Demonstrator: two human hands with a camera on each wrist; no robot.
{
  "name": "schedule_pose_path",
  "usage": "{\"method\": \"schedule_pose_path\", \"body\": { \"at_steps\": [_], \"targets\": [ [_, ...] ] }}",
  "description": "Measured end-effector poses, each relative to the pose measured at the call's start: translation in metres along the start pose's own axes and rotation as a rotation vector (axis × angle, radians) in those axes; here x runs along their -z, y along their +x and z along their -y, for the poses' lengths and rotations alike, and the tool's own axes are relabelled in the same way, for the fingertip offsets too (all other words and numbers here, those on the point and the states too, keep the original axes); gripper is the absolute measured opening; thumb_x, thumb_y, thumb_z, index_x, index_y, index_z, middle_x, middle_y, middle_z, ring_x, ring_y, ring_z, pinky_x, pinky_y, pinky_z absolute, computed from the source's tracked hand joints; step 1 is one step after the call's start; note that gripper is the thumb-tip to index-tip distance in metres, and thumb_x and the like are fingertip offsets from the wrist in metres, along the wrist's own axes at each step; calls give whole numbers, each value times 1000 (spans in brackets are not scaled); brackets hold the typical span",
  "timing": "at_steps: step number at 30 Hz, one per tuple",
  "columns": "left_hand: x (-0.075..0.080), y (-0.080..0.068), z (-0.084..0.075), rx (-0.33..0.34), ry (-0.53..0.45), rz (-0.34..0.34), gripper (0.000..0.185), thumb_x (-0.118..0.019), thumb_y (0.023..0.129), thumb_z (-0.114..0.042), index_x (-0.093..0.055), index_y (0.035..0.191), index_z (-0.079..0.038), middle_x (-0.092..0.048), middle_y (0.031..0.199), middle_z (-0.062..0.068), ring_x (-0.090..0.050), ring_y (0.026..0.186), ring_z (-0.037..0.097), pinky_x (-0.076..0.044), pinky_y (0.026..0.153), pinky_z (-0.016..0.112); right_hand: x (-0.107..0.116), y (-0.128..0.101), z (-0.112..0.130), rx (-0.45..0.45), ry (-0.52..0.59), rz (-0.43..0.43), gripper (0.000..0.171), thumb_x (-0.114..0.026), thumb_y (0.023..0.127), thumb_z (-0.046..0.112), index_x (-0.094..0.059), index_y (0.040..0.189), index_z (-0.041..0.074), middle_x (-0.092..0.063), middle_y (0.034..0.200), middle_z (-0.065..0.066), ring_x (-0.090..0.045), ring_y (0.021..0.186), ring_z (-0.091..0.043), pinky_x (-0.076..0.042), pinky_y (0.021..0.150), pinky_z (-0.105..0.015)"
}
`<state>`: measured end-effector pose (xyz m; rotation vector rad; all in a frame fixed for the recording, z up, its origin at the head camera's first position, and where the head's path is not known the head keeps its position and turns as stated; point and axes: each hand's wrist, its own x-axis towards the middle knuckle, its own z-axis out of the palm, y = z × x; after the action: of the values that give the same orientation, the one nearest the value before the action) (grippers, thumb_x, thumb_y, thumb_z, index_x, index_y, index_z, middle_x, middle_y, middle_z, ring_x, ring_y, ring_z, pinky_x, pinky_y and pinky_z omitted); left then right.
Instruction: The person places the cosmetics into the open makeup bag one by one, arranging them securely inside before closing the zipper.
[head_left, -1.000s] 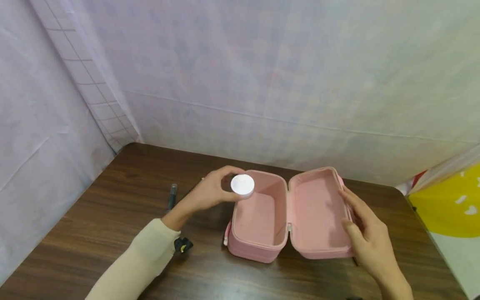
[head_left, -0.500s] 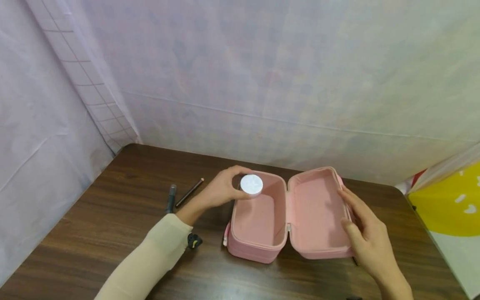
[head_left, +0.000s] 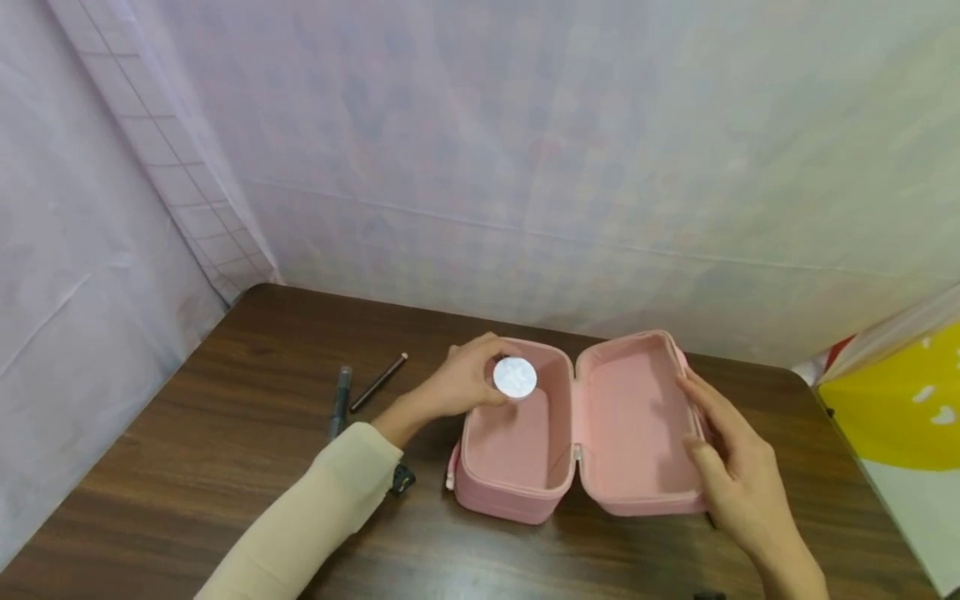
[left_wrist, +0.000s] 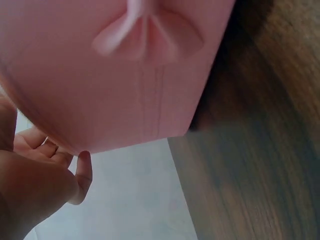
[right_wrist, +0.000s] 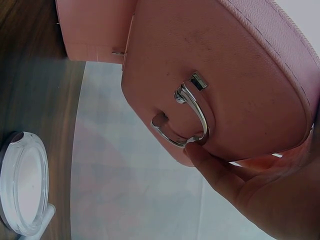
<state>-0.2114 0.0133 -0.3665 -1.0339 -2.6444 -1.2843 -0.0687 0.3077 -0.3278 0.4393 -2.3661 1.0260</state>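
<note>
A pink zippered case [head_left: 498,506] lies open on the table, its lid [head_left: 637,425] folded out to the right. My left hand [head_left: 467,380] grips a small round jar with a white top [head_left: 515,377] over the far left part of the case. In the left wrist view, the left fingers show at the rim, near a pink bow [left_wrist: 147,37] on the case's side. My right hand [head_left: 738,475] holds the lid by its outer edge. The right wrist view shows a silver handle [right_wrist: 204,117] on the lid's outside, with a right fingertip against it.
A dark capped tube [head_left: 341,402] and a brown pencil [head_left: 378,383] lie left of the case. A small black item [head_left: 402,478] sits beside the left sleeve. The right wrist view has a clear round container [right_wrist: 27,185] on the table. White curtains hang behind.
My left hand has moved right and slightly lower with the jar, further over the case. The pencil, mostly hidden before, now shows fully. My right hand and the lid have stayed put.
</note>
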Motion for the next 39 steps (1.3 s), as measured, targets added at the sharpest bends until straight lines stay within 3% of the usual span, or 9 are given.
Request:
{"method": "schedule_pose_path", "body": {
  "at_steps": [8,18,23,29,33,39],
  "targets": [
    [-3,3,-6,-23,215,31,52,-88,64,-18,-65,111,-13,-61,115,0,-54,107,19,-34,80,39,1,0,4,-26,-4,3,59,-55,80,-13,-54,135,6,-48,142,-8,-45,122,0,-35,88,-7],
    [-4,14,-13,33,363,178,54,-86,69,-23,-66,119,-13,-57,131,2,-46,125,18,-33,101,51,3,-2,4,-44,-6,6,59,-55,81,-14,-54,136,6,-47,143,-7,-45,121,1,-37,86,-6],
    [-5,14,-16,50,422,207,58,-86,70,-25,-64,122,-12,-56,132,3,-44,127,18,-35,100,46,4,-3,5,-37,-8,20,59,-54,81,-14,-52,137,7,-46,144,-8,-44,122,0,-36,87,-6],
    [-8,14,-19,32,514,194,59,-85,71,-28,-63,122,-10,-57,130,5,-49,122,20,-40,94,43,4,-4,6,-51,-14,19,59,-54,81,-13,-53,137,7,-46,144,-7,-46,120,1,-36,85,-6],
    [-10,15,-20,26,610,192,55,-85,71,-31,-65,118,-10,-59,126,5,-52,117,21,-43,91,42,5,-4,7,-48,-16,20,59,-54,82,-13,-53,137,7,-46,144,-7,-46,120,1,-36,85,-6],
    [-13,13,-23,59,688,204,36,-85,67,-27,-69,96,-13,-65,110,1,-56,109,20,-45,83,41,3,-5,6,-32,-4,15,58,-55,81,-13,-53,136,6,-46,143,-9,-46,120,1,-36,86,-6]
  ]
}}
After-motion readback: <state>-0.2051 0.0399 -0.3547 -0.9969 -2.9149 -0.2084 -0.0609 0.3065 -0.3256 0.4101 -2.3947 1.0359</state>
